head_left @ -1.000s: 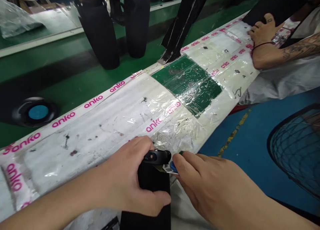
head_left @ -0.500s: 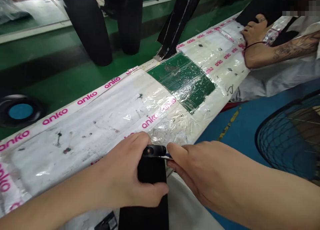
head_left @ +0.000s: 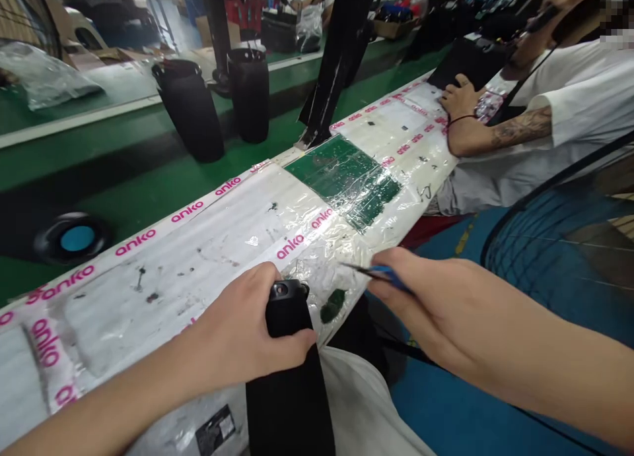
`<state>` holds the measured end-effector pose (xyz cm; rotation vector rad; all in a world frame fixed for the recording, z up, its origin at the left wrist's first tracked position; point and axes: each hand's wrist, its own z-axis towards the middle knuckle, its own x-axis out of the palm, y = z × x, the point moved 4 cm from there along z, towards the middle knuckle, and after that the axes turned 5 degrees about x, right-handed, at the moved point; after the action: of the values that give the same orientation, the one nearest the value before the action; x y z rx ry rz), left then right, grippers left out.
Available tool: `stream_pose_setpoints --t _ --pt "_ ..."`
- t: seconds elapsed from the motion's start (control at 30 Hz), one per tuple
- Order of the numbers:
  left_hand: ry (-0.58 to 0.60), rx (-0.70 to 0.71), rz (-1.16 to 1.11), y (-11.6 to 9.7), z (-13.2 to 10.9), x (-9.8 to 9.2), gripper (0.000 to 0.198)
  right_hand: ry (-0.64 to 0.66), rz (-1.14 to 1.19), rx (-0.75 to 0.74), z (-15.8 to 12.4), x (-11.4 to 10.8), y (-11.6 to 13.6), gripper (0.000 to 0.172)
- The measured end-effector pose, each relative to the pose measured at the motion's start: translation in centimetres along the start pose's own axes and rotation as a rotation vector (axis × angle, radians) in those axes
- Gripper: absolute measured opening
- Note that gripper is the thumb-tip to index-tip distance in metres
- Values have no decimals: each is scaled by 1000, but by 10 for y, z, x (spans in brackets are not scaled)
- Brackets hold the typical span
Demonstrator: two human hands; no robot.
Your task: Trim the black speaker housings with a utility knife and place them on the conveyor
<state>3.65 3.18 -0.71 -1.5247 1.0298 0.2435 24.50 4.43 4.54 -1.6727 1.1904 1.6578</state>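
My left hand (head_left: 238, 327) is closed around the upper end of a long black body (head_left: 292, 410) that looks like a portable speaker. Its top end has a glossy black cap with a small round hole (head_left: 281, 290). Between the thumb and fingers of my right hand (head_left: 440, 311) is a slim pointed tool with blue sides (head_left: 389, 276), which looks like tweezers. The tool's dark tip points left, apart from the black body and to the right of its cap. A dark label (head_left: 215, 429) lies below my left forearm.
White sheeting with pink "anko" tape (head_left: 187, 212) covers the bench, around a green patch (head_left: 344, 179). Beyond runs a green belt carrying black cylinders (head_left: 191, 113) and a blue-centred round piece (head_left: 76, 238). A co-worker's hand (head_left: 460, 99) rests at far right. A netted frame (head_left: 545, 245) stands right.
My right hand has drawn the pointed tool away from the cap to the right. My left hand keeps its grip on the black body. The view has tipped upward.
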Motion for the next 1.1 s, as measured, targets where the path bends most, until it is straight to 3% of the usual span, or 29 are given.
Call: stream_pose_setpoints --t 0.07,0.13,0.17,0.2,0.27,0.37,0.5,0.63,0.93,1.0,1.1 --pt "24 -42 -38 0 -5 -2 40 -14 409 138 -13 11 -3 23" --pt "100 -39 -154 2 -10 -4 49 103 757 253 -24 39 6 22" --pt "139 -20 -214 4 -12 -5 60 165 915 294 -28 55 13 31" --pt "169 0 -260 7 -13 -6 72 204 1041 321 -31 71 20 45" --pt "193 24 -310 17 -14 -10 86 212 1260 456 -37 96 25 54" --pt "220 67 -354 30 -10 -11 83 159 1488 622 -46 116 16 64" --pt "275 66 -396 31 -1 1 60 122 1544 675 -55 119 -7 67" --pt "244 26 -435 23 3 17 62 142 1575 688 -62 124 -18 66" --pt "122 63 -352 13 -3 34 64 131 1638 631 -64 130 -25 59" --pt "71 89 -335 14 -5 37 62 139 1645 603 -60 129 -22 56" --pt "-105 200 -335 16 -9 33 65 208 1663 540 -54 130 -5 57"
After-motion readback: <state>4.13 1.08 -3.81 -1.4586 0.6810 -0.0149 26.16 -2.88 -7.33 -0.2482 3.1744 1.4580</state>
